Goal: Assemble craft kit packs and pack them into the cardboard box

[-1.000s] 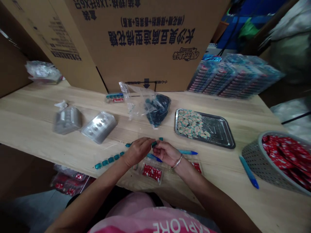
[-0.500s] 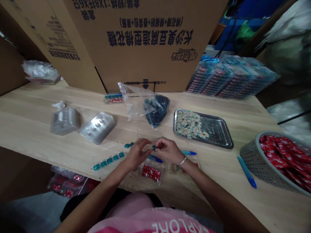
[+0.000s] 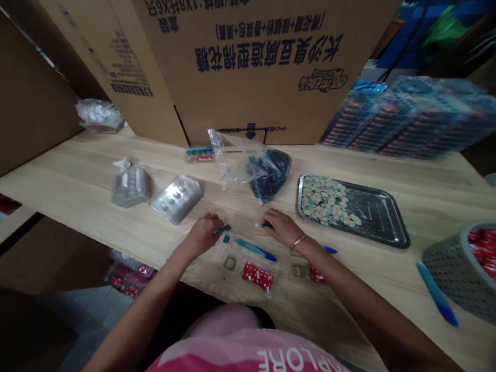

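My left hand (image 3: 204,234) is closed over the table, with a small teal wrapped piece (image 3: 223,228) at its fingertips. My right hand (image 3: 282,227) is closed on a dark teal piece (image 3: 266,224), mostly hidden by the fingers. Between and below the hands lies a clear plastic tray (image 3: 241,262). It holds a blue pen-shaped tube (image 3: 256,249), a red patterned packet (image 3: 258,276), a green-edged square (image 3: 229,262) and one teal piece (image 3: 226,238). Under my right forearm, a second filled tray (image 3: 300,271) is partly covered.
A clear bag of dark teal pieces (image 3: 269,175) lies ahead, beside a metal tray (image 3: 382,214) with many small squares. Empty clear trays (image 3: 177,199) sit at left. A grey basket (image 3: 445,266) of red packets and a blue tube (image 3: 437,294) are at right. A large carton (image 3: 248,98) stands behind.
My hands have moved apart, left hand leftward and right hand slightly rightward. The row of teal pieces at the left no longer shows. The view has shifted left.
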{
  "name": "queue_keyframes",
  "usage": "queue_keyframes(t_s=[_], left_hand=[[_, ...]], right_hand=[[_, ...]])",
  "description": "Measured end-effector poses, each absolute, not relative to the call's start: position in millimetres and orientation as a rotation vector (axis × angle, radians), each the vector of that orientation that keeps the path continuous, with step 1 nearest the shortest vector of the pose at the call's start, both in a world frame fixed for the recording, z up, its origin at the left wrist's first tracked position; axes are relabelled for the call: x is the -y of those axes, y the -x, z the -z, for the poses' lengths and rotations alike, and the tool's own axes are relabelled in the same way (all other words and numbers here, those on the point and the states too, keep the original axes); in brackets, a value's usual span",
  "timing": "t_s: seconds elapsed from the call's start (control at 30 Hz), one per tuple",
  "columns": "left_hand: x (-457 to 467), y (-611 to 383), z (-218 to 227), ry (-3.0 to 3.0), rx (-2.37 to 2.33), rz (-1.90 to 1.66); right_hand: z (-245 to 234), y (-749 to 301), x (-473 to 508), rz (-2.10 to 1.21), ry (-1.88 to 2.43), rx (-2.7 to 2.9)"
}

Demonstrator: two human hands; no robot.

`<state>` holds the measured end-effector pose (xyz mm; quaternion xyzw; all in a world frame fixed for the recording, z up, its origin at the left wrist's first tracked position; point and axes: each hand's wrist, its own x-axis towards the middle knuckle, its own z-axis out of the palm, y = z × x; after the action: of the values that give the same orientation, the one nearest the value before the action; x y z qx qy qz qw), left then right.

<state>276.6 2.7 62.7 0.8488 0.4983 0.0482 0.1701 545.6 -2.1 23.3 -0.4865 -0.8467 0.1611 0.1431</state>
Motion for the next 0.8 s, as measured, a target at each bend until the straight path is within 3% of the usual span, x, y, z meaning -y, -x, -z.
queue_keyframes(t_s=[0.17,0.33,0.57,0.8], left_hand=[[0.0,-297.0,-49.9,-2.448,-1.55,0.013],[-7.4,-289.5,-42.2,-2.33,-1.552,-0.37],[-7.4,-276.9,-45.3,-2.173,-1.654,-0.636],[15.0,-273.0,-51.4,-1.984,-1.373,-0.671]], right_hand=[[-29.6,-543.4,9.8,-0.38,1.385,2.292],[-45.2,-512.0,13.5,-0.535,1.288,2.284],[-50.8,-443.2,-14.1,-0.446,1.081,2.823],[-48.5,-452.6,-21.4,-0.854,1.159,2.476]])
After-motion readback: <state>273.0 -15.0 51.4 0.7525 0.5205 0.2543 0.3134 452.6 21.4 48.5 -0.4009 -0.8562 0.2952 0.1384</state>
